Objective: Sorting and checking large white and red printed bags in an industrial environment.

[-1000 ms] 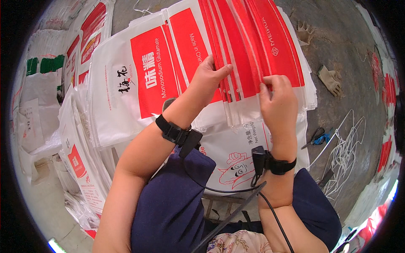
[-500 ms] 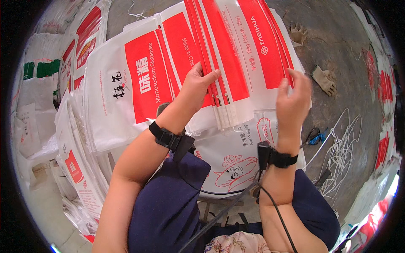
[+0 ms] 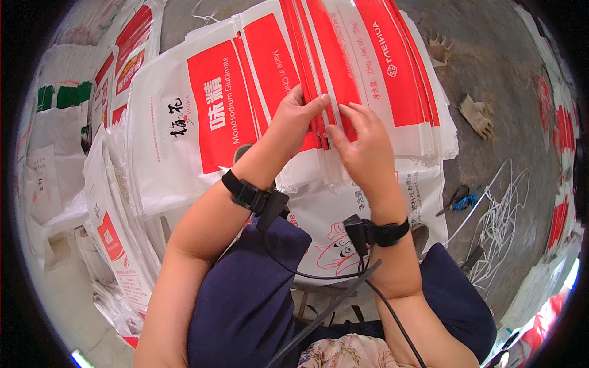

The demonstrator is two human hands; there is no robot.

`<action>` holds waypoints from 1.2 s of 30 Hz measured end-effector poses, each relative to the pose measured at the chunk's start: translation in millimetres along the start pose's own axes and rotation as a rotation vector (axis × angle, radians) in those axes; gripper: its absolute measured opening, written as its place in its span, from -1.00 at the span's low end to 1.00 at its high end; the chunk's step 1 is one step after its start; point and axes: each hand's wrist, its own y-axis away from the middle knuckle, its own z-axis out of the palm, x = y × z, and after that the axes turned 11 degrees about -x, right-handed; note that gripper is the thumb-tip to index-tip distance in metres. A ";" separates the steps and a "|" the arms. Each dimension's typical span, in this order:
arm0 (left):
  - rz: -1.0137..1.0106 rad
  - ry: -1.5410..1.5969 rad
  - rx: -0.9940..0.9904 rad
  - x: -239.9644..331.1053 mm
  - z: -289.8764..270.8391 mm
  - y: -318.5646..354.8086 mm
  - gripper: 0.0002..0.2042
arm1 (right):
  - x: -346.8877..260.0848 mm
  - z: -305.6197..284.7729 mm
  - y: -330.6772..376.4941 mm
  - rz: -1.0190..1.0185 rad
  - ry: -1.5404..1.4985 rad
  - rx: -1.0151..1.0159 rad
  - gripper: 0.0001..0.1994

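Observation:
A stack of white woven plastic sacks with red panels (image 3: 165,141) lies across my front, above my knees. Several folded sack edges are gathered into a raised ridge near the middle of the stack. My left hand (image 3: 291,126) is closed on this ridge, thumb on top and fingers partly hidden behind. Just to its right, my right hand (image 3: 367,147) rests at the same folds. Its thumb touches the ridge and its bent fingers lie on the red panel, with a gap between them.
More sacks (image 3: 116,245) are piled at the left. On the concrete floor at the right lie a work glove (image 3: 477,116), another glove (image 3: 438,50), a tangle of white cord (image 3: 500,214) and a dark tool with blue on it (image 3: 459,199). A sack with a cartoon figure (image 3: 334,251) lies beneath the stack.
My right hand has moved left from the right part of the stack to the folds beside my left hand. My left hand keeps its hold. The view has shifted slightly.

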 end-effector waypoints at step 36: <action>-0.054 0.045 0.015 0.2 5.8 4.0 -0.60 | -8.5 -9.9 2.9 0.074 -0.256 0.061 -0.71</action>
